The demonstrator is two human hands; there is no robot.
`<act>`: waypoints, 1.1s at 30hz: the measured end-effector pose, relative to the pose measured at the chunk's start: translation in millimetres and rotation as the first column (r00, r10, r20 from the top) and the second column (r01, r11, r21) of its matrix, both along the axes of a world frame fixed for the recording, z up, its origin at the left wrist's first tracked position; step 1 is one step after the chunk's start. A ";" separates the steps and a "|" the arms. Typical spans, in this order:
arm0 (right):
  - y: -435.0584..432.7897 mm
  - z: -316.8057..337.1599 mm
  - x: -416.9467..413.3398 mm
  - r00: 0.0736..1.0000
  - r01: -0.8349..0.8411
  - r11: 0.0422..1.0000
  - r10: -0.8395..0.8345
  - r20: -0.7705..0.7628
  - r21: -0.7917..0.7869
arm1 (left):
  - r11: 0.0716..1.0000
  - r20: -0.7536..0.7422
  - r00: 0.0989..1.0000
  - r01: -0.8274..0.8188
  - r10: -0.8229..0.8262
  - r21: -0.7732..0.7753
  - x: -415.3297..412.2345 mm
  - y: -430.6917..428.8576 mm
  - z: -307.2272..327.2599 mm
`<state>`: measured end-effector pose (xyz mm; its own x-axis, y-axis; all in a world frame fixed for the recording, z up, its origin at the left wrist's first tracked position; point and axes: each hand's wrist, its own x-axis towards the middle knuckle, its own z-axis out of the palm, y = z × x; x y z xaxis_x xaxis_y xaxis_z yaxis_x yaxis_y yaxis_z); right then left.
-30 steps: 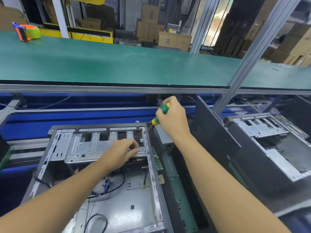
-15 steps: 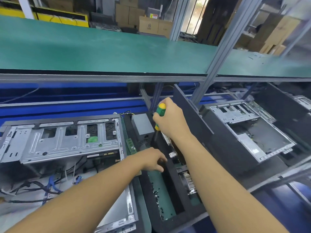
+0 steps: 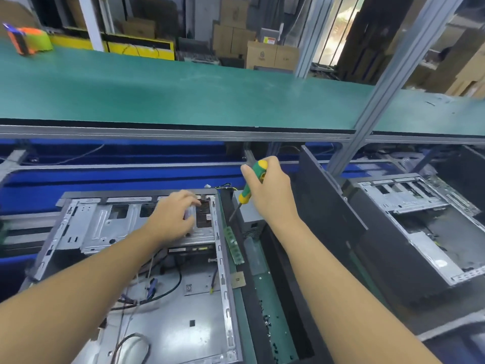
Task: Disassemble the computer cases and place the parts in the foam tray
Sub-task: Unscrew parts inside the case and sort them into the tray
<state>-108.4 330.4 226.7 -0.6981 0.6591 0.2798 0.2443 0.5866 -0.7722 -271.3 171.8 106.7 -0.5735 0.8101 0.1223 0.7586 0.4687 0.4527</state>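
Right hand [image 3: 271,191] grips a green-and-yellow screwdriver [image 3: 249,186]; left hand [image 3: 174,218] fingers curl on the open grey metal computer case [image 3: 84,224], grip unclear.

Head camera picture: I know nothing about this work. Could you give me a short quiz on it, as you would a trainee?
1. True or false: the right hand holds a screwdriver.
2. The left hand is over which thing? A. the open case B. a bucket C. a keyboard
3. Fill in: the screwdriver's handle is green and ___.

Key: 1 true; 2 A; 3 yellow.
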 end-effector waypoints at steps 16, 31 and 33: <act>-4.0 -44.1 -48.1 0.996 -0.085 0.995 0.087 0.021 -0.058 | 0.982 0.011 0.989 -0.151 0.150 0.110 3.9 23.1 -38.9; -0.1 -43.8 -53.3 0.994 -0.108 0.994 0.108 0.035 -0.010 | 0.981 0.061 0.987 -0.153 0.146 0.123 2.0 22.0 -37.4; -0.9 -43.5 -52.5 0.992 -0.116 0.993 0.116 0.038 -0.004 | 0.979 0.065 0.986 -0.158 0.151 0.129 2.1 22.5 -37.6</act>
<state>-161.0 329.5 183.2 -0.7801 0.5732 0.2507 0.2038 0.6117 -0.7644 -269.2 194.2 69.0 -0.6989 0.6900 0.1882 0.6545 0.5110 0.5573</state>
